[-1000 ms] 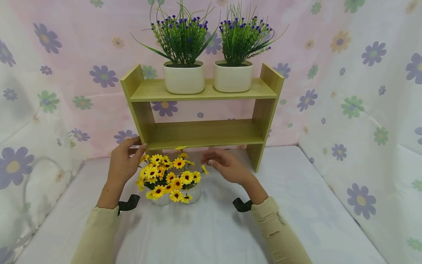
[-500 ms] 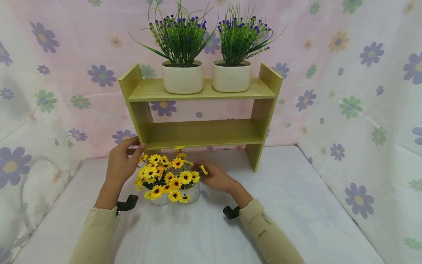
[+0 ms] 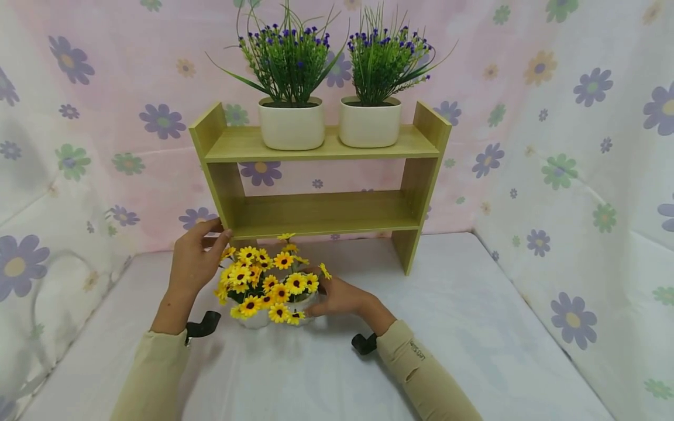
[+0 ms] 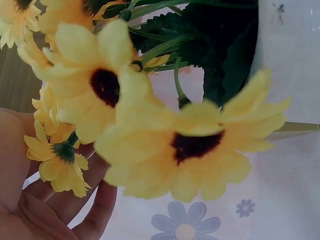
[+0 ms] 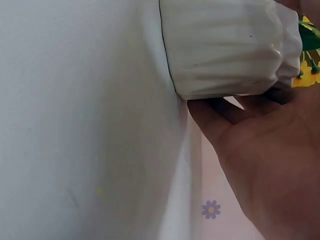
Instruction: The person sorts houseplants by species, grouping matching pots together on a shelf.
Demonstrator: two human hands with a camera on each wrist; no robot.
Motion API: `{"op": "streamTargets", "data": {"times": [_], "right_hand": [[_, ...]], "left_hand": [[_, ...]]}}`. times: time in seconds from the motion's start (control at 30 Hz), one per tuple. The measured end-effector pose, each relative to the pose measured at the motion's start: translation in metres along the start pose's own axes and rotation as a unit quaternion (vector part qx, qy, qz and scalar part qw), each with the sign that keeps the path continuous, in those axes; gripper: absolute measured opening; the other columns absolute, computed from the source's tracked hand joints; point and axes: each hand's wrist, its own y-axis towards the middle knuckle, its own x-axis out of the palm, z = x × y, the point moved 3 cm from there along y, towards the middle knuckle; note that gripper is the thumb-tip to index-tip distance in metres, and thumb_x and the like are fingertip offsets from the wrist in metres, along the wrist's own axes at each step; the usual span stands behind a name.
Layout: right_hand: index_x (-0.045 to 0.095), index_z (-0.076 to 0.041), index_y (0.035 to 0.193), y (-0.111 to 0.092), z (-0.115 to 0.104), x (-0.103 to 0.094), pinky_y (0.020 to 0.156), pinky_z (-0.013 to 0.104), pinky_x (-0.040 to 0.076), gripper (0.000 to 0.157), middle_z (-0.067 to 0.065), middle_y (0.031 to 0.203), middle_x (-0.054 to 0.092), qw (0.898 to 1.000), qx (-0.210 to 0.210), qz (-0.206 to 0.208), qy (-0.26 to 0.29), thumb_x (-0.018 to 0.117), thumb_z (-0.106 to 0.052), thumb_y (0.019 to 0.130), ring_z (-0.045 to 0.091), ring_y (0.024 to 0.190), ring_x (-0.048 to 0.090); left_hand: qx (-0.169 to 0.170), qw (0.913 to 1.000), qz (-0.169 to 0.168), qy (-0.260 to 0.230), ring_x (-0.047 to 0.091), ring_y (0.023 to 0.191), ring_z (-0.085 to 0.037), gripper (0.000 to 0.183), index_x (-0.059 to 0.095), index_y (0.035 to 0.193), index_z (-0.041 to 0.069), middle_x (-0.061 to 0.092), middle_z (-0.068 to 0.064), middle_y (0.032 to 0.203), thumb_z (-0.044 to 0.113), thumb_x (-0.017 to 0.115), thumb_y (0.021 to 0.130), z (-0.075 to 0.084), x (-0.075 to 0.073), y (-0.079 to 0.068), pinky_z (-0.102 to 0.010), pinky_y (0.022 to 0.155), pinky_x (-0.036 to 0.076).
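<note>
Right hand (image 3: 341, 297) grips the right-hand white pot (image 5: 220, 50), which stands upright left of the palm, toward the table (image 3: 474, 339)'s back edge; farther off, left hand (image 3: 193, 260) touches the shelf (image 3: 326, 213)'s left edge, maybe pinching, can't tell.

Head view: room over table (image 3: 500, 304) at lower right; shelf (image 3: 326, 213) bars upper centre; yellow flowers (image 3: 271, 284), left hand (image 3: 193, 260) block centre-left.

Flower-printed hangings (image 3: 553, 146) enclose a white-covered table (image 3: 295, 374) on three sides in what appears to be a staged display booth (image 3: 26, 175), where a wood-toned shelf unit (image 3: 326, 213) bears two pots of purple flowers (image 3: 292, 127) on top.
</note>
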Motion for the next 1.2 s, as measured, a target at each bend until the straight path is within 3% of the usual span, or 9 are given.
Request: {"op": "streamTargets", "data": {"times": [0.17, 0.4, 0.83, 1.0, 1.2], "right_hand": [[0.029, -0.02, 0.164, 0.002, 0.003, 0.004, 0.123, 0.049, 0.041, 0.096, 0.01, 0.164, 0.042, 1.0, 0.02, 0.017, 0.001, 0.084, -0.043, 0.089, 0.023, 0.148, 0.046], [0.034, -0.027, 0.161, 0.001, 0.002, 0.005, 0.119, 0.053, 0.044, 0.088, 0.012, 0.164, 0.041, 0.999, 0.025, 0.029, 0.002, 0.083, -0.044, 0.09, 0.027, 0.147, 0.047], [0.039, -0.024, 0.159, -0.001, 0.003, 0.002, 0.12, 0.045, 0.045, 0.084, 0.005, 0.16, 0.046, 0.999, -0.019, 0.036, 0.018, 0.084, -0.037, 0.089, 0.018, 0.142, 0.05], [0.037, -0.016, 0.161, -0.004, 0.001, -0.004, 0.118, 0.039, 0.047, 0.085, 0.005, 0.158, 0.048, 0.999, -0.038, 0.022, 0.033, 0.083, -0.03, 0.09, 0.016, 0.141, 0.052], [0.036, -0.017, 0.161, -0.007, -0.004, -0.018, 0.12, 0.038, 0.044, 0.084, 0.002, 0.156, 0.05, 0.996, -0.072, 0.01, 0.059, 0.082, -0.024, 0.091, 0.013, 0.14, 0.053]], "left_hand": [[-0.001, 1.0, -0.002, -0.003, 0.073, 0.107, -0.048, 0.041, 0.064, 0.142, -0.001, 0.069, -0.024, 0.127, 0.022, 0.064, 0.108, -0.001, 0.0, -0.001, -0.062, 0.091, 0.06], [-0.008, 0.9999, -0.007, -0.005, 0.073, 0.107, -0.048, 0.042, 0.063, 0.144, 0.001, 0.069, -0.024, 0.128, 0.023, 0.064, 0.108, -0.001, 0.0, 0.0, -0.062, 0.091, 0.061], [-0.016, 0.9998, -0.01, -0.002, 0.072, 0.108, -0.049, 0.043, 0.062, 0.146, 0.002, 0.068, -0.024, 0.127, 0.025, 0.063, 0.109, -0.001, 0.0, -0.001, -0.064, 0.092, 0.06], [-0.015, 0.9998, -0.01, -0.002, 0.073, 0.107, -0.049, 0.043, 0.062, 0.146, 0.002, 0.068, -0.024, 0.127, 0.024, 0.063, 0.109, -0.001, 0.0, -0.002, -0.064, 0.092, 0.06], [-0.016, 0.9998, -0.01, -0.002, 0.073, 0.108, -0.048, 0.043, 0.062, 0.146, 0.002, 0.068, -0.024, 0.127, 0.025, 0.063, 0.109, -0.001, 0.0, 0.0, -0.063, 0.093, 0.06]]}}
